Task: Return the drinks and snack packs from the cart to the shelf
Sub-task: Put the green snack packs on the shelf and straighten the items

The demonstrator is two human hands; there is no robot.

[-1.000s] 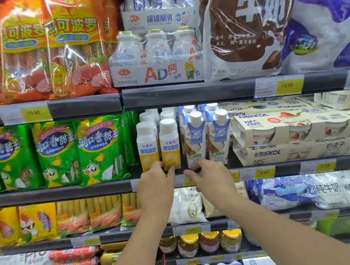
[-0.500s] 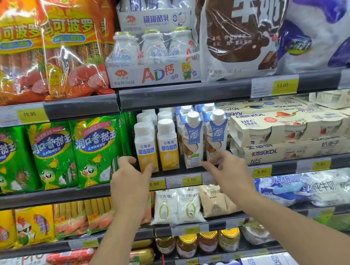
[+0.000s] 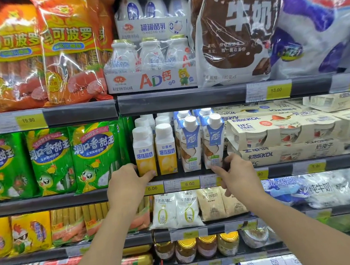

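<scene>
One head-worn view, facing the shelf [image 3: 188, 99] straight on and close — shelving fills the frame, forearms entering from the bottom edge.

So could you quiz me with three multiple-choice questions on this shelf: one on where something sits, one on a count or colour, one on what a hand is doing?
1. What stands directly right of the yellow-bottomed bottles?
A. blue-and-white cartons
B. green snack packs
C. glass jars

2. What colour are the bottles' caps?
A. red
B. white
C. black

3. The left hand is:
A. hanging by the person's side
B. touching a front bottle's base
C. carrying a jar

Answers:
1 A, the blue-and-white cartons adjoin them.
2 B, every cap is white.
3 B, its fingertips meet the bottle's base.
</scene>
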